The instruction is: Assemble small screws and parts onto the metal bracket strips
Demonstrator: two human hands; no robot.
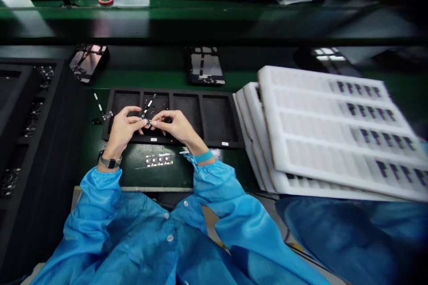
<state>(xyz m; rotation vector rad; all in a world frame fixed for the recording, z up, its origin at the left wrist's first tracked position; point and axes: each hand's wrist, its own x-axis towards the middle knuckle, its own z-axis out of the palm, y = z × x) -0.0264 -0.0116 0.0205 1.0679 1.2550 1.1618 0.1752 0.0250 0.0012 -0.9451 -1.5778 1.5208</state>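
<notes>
My left hand (125, 125) and my right hand (175, 125) meet above a black foam tray (219, 118) with several compartments. Between their fingertips they pinch a small circuit board (147, 122), from which a thin strip with white patches sticks up. Small dark bits lie in the compartment behind it. To the left of my left hand, a similar circuit board with a white strip (107, 116) rests on the green bench, close to a small black piece (96, 121). Nearer my body lies a clear sheet with rows of small metallic parts (159, 160).
White foam trays (279, 160) holding black parts are stacked at the right. Deep black foam trays (62, 111) with circuit boards fill the left side. Black device housings (204, 66) sit along the back, below a green shelf (133, 14). Blue fabric (351, 236) shows at lower right.
</notes>
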